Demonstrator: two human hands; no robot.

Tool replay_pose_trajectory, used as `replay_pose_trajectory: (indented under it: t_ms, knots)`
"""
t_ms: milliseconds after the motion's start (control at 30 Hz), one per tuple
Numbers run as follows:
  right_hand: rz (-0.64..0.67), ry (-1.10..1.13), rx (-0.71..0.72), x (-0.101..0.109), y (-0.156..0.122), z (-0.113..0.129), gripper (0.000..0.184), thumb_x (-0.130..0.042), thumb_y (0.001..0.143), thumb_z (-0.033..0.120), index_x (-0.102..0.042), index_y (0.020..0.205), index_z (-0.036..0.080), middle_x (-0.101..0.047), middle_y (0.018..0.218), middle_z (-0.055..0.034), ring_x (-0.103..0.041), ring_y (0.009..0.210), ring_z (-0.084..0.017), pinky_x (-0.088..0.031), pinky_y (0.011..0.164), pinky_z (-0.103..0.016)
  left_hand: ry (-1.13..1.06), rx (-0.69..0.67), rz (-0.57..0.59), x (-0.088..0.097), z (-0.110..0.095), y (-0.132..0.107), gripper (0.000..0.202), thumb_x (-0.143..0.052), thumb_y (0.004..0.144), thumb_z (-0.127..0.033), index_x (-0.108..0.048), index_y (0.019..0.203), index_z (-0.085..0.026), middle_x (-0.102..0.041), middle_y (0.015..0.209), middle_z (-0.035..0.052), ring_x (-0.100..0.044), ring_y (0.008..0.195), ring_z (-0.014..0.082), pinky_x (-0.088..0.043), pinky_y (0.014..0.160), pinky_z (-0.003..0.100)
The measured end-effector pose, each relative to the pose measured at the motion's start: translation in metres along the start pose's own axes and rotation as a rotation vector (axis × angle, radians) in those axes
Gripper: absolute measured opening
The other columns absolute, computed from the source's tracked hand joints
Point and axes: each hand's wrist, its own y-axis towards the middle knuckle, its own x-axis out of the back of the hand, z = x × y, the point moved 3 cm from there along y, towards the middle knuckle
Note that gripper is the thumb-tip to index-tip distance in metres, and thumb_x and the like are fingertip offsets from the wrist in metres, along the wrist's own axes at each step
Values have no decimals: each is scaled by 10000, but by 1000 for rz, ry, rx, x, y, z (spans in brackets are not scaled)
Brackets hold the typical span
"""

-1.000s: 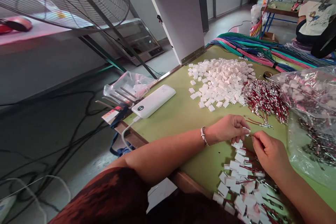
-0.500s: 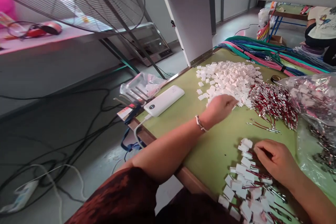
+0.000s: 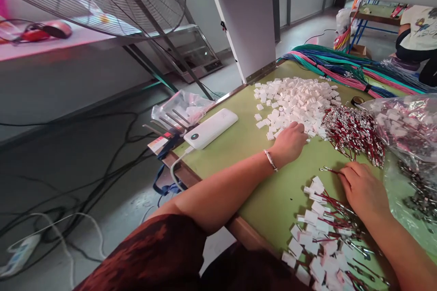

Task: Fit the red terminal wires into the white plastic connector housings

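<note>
My left hand (image 3: 290,144) reaches to the near edge of a heap of small white plastic connector housings (image 3: 295,100). Its fingers are curled and closed at the housings; whatever lies between the fingertips is hidden. Over the mat, my right hand (image 3: 365,191) pinches a short red wire (image 3: 332,170) whose metal terminal end sticks out to the left. Just beyond it lies a pile of red wires with crimped terminals (image 3: 353,132). Nearer to me, several white housings with red wires attached (image 3: 317,227) are spread left of and below my right hand.
A white power bank (image 3: 211,128) with a cable lies at the table's left edge. Clear plastic bags of parts (image 3: 406,122) stand at the right. Bundled coloured cables (image 3: 341,70) run along the back. A large fan (image 3: 136,0) stands left; a seated person (image 3: 419,32) is far right.
My right hand has moved up and away from the wired housings to the loose wires and has taken hold of one. My left hand has shifted slightly, its fingers now turned toward the heap.
</note>
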Motion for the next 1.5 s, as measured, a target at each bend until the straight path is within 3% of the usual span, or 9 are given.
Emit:
replay_pose_trajectory:
  t_ms: [133,233,333,433,633,1033,1233,1367,1500]
  knots:
    - [-54,-32,-26,7,1,0,270,-403,934,228,-618,778,177,-641,820,-78,-587,739,-199,-429,628,-313,-310,-123,-55,2,-8,-4,179,-560,901,-215,-717,848,-147,-678,952,87,-576,940,204,-464,868,336]
    - [-133,31,-96,13,0,-2,222,-418,931,241,-597,813,182,-656,755,-54,-592,631,-172,-402,564,-286,-774,16,-10,-1,-12,-9,141,-624,845,-237,-725,864,-141,-706,815,61,-629,771,154,-512,757,290]
    - [-136,183,-147,19,-2,-1,165,-443,921,254,-574,838,196,-650,665,-16,-582,545,-156,-399,521,-268,-1216,200,174,-10,-18,-15,176,-668,789,-274,-727,868,-127,-685,683,35,-608,617,112,-514,611,237]
    - [-135,289,-143,23,-3,3,128,-469,913,241,-586,883,201,-681,730,-17,-621,608,-153,-446,581,-259,-1409,242,241,-13,-24,-19,174,-667,780,-236,-731,912,-142,-675,685,14,-557,580,74,-475,570,199]
    - [-140,288,-89,27,-4,6,181,-498,932,264,-663,897,199,-695,799,-32,-635,670,-143,-457,648,-259,-1529,209,352,-11,-28,-20,165,-602,855,-201,-704,981,-171,-617,639,-25,-492,543,48,-366,509,176]
    - [-153,-74,26,36,-4,25,312,-479,936,214,-602,651,194,-559,573,-1,-502,524,-119,-302,540,-272,-1535,179,442,-12,-34,-23,263,-771,700,-309,-633,807,-112,-643,607,-12,-518,448,44,-404,455,185]
    - [-35,211,31,26,-3,24,232,-410,942,205,-629,866,184,-664,692,-23,-578,584,-135,-354,553,-255,-1467,153,529,-8,-40,-24,180,-740,741,-282,-671,806,-129,-614,567,-35,-505,454,41,-411,469,176]
    - [131,410,97,28,-3,21,256,-388,952,241,-588,796,207,-605,612,11,-532,535,-121,-362,535,-241,-1484,79,701,-5,-41,-27,235,-775,716,-339,-690,808,-141,-631,594,-22,-535,494,57,-430,495,182]
    - [183,567,40,32,-2,21,268,-401,960,292,-551,751,216,-535,559,41,-487,500,-103,-379,515,-211,-1533,40,736,-3,-43,-29,241,-782,712,-331,-680,812,-137,-632,605,-19,-534,510,55,-419,493,172]
